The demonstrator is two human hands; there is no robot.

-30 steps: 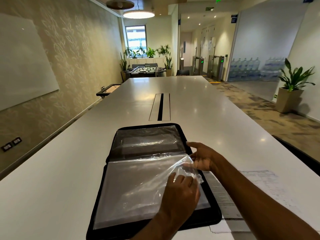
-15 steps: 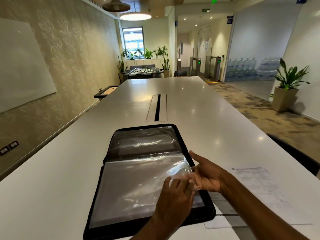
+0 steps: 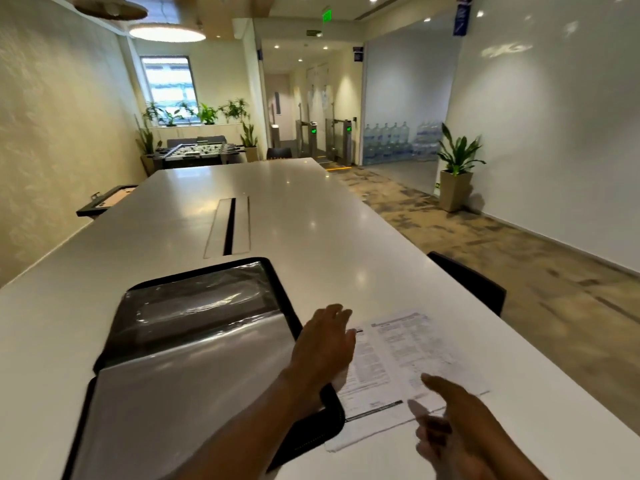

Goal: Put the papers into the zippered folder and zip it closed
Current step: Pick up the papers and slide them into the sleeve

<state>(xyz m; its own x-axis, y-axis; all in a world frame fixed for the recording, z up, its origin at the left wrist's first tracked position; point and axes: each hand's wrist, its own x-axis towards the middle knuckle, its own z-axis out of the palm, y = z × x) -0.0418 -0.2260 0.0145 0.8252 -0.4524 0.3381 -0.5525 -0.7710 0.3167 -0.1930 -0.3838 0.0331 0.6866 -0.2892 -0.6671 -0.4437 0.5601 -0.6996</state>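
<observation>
The zippered folder lies open at the left. The left hand, fingers straight and empty, reaches across its right edge towards the papers, which lie just beside it with their long axis running away. The right hand hovers over their near corner, loosely spread and empty, and looks the nearer.

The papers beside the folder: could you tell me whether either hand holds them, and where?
Nothing is held. The left hand lies open at the left edge of the papers; the right hand, blurred, is open over their near edge.

Glossy white table, shiny clear plastic sleeve, matt printed papers.
</observation>
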